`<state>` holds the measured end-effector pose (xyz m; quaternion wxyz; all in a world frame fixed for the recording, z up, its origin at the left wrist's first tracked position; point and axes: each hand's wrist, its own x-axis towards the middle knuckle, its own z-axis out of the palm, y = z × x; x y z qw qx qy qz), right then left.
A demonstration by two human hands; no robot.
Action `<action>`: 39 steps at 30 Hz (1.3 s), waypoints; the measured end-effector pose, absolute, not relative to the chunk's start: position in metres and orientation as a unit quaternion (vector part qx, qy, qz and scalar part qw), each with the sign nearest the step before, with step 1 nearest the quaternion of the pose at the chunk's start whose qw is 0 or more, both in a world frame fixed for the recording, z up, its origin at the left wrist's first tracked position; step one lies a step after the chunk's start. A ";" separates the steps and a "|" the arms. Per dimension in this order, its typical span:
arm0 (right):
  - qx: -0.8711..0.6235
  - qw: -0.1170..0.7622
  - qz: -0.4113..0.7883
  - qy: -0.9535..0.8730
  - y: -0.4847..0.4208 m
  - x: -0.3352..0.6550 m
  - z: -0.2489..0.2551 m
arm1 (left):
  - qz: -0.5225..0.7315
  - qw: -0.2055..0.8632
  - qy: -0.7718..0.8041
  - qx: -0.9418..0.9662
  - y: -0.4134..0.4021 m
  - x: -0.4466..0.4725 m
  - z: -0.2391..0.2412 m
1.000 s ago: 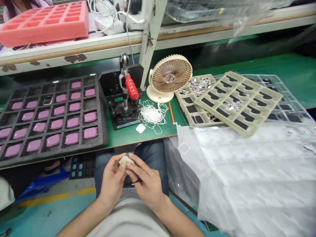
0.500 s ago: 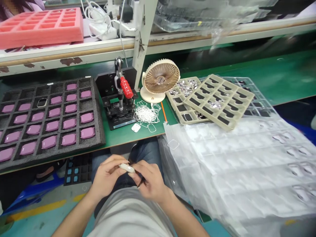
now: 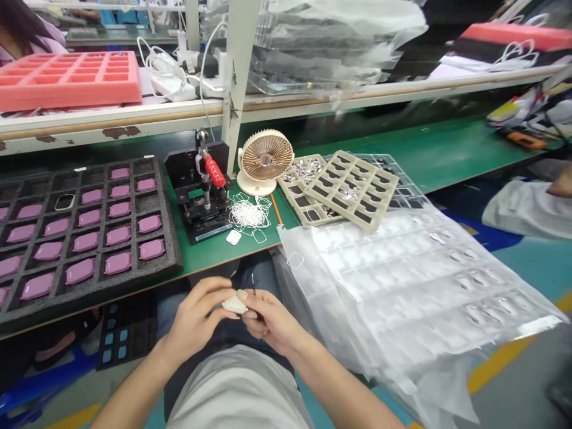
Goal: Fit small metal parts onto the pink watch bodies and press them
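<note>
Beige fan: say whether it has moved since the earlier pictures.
No. The beige fan keeps its place just right of the white shelf post; both slid left in the picture together as the camera turned.

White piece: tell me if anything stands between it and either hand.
Nothing visible does: fingers of the left hand and right hand touch the white piece directly. A thin dark tool sticks up at the right hand, beside the piece rather than in between.

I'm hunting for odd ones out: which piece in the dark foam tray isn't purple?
The dark-faced piece with the pale rim, between two purple pieces in the foam tray, second row from the back. The others showing there are purple.
</note>
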<state>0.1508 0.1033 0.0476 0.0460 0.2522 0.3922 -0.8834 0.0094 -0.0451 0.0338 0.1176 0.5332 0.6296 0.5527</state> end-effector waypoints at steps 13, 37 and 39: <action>0.118 -0.232 -0.308 0.915 0.183 0.114 0.148 | 0.493 0.002 0.724 0.482 -0.012 0.002 0.024; -0.094 -0.105 -0.048 0.989 0.223 -0.016 0.076 | 0.476 -0.159 0.780 0.374 0.029 -0.017 -0.019; -0.079 -0.069 -0.021 0.994 0.218 -0.020 0.080 | 0.486 -0.164 0.769 0.381 0.022 -0.009 -0.019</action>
